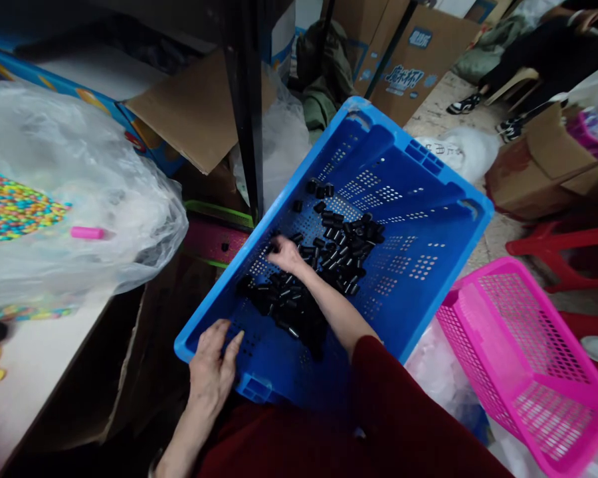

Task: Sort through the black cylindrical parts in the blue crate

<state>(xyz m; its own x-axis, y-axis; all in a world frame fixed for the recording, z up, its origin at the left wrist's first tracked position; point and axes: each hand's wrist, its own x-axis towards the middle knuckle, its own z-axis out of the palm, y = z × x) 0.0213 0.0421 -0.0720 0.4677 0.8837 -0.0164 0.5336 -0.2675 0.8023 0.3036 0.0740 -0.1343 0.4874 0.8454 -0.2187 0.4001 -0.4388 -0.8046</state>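
A large blue perforated plastic basket lies tilted in front of me. Inside it are many small black cylindrical pieces, heaped mostly in the middle and toward the near side. My right hand reaches into the basket near its left wall, fingers bent and closed around what looks like one of the black pieces; the fingertips are partly hidden. My left hand is at the near left corner, its fingers bent over the rim and the thumb on the inner side.
A clear plastic bag of colourful beads and a pink cylinder are on the left table. A black post rises beside the basket. To the right are a pink basket, red stools and a carton. A person sits behind.
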